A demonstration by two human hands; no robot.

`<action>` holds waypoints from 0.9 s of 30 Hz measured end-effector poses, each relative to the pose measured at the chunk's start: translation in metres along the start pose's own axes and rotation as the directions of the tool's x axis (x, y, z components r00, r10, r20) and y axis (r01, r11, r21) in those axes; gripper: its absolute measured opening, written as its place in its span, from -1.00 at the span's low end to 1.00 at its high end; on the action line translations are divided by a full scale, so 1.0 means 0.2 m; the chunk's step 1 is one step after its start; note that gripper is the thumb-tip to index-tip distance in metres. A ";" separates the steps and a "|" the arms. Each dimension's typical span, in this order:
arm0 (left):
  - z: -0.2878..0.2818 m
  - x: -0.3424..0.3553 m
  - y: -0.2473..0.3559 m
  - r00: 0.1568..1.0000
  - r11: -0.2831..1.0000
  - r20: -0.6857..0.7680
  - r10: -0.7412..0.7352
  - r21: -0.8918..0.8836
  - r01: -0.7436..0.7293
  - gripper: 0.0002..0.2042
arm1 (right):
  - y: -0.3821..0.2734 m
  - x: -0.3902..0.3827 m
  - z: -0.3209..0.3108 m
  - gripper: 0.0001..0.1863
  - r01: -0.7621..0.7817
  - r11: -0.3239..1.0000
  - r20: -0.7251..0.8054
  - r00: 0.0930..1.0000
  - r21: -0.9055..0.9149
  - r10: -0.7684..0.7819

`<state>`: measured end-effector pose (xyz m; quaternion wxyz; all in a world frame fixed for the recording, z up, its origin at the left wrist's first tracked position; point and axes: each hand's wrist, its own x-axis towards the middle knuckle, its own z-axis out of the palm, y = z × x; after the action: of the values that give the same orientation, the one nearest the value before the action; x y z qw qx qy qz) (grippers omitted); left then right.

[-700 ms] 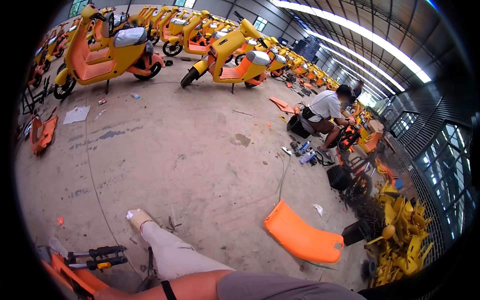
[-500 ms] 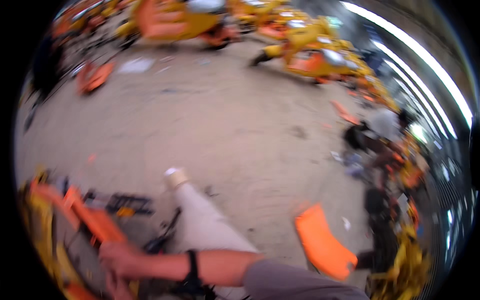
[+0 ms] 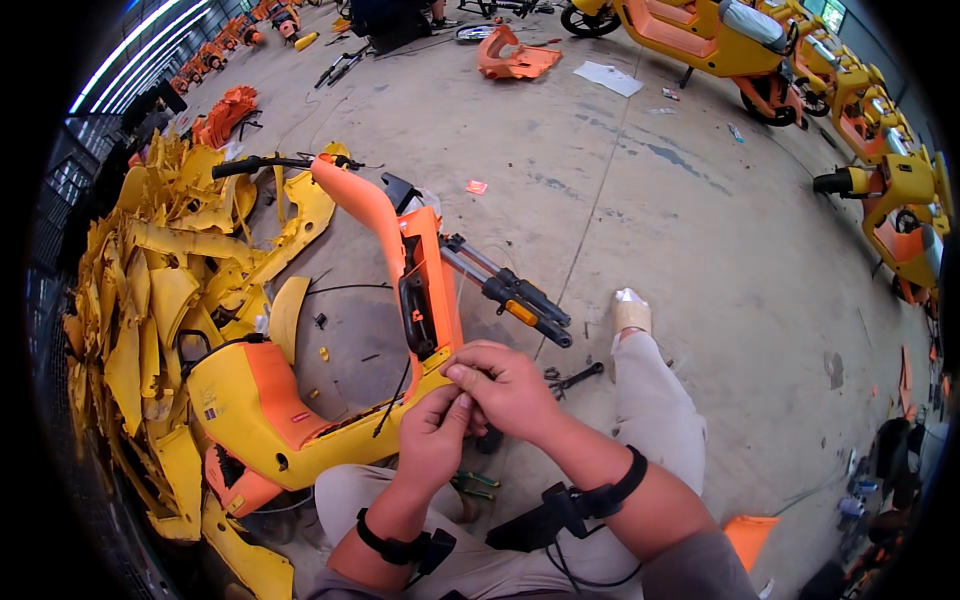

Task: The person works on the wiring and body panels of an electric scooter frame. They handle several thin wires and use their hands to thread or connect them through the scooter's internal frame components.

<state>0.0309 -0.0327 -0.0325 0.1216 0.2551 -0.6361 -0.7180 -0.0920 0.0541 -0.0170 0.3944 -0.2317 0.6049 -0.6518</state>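
A partly stripped scooter body with yellow and orange panels (image 3: 250, 405) lies in front of me on the left. My right hand (image 3: 505, 390) is closed in a pinch at the edge of its yellow floor panel (image 3: 432, 365), below the upright orange front section (image 3: 437, 280). Right beside it, my left hand (image 3: 432, 435) is closed too, its thumb against its curled fingers and close to the right fingertips. What either hand pinches is hidden between the fingers. The bare front fork (image 3: 510, 300) sticks out beyond my hands, and the handlebar (image 3: 255, 165) points left.
A heap of yellow panels (image 3: 150, 300) rises at the left. Green-handled pliers (image 3: 475, 485) lie by my leg, a dark metal tool (image 3: 580, 378) beyond my right hand. An orange panel (image 3: 750, 535) lies at lower right; yellow scooters (image 3: 700, 40) stand at the back right.
The view has swung left, bringing the scooter body and yellow heap into the middle and left. Both hands, at the lower left edge before, now show near the centre, still close together.
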 end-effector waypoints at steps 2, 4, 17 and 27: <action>0.01 -0.01 0.00 1.000 0.999 0.025 0.006 -0.051 -0.005 -0.80 | 0.05 0.01 -0.03 -0.83 0.045 0.998 0.025 0.999 -0.034 -0.044; 0.03 -0.02 0.01 1.000 0.999 0.021 0.005 -0.040 -0.005 -0.79 | 0.07 0.01 -0.06 -0.81 0.090 0.995 0.052 0.995 -0.038 -0.088; 0.02 0.01 0.05 0.998 0.999 0.050 -0.035 0.013 0.035 -0.78 | 0.02 -0.03 -0.11 -0.79 0.153 0.976 0.063 0.987 -0.155 -0.145; 0.04 0.02 0.04 0.996 0.995 0.044 -0.074 0.066 0.071 -0.78 | 0.01 -0.03 -0.12 -0.80 0.258 0.923 0.020 0.964 -0.287 -0.264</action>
<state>0.0232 -0.0291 -0.0258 0.0723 0.2654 -0.6517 -0.7068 -0.1063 0.0741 -0.0221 0.2606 -0.3585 0.6605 -0.6061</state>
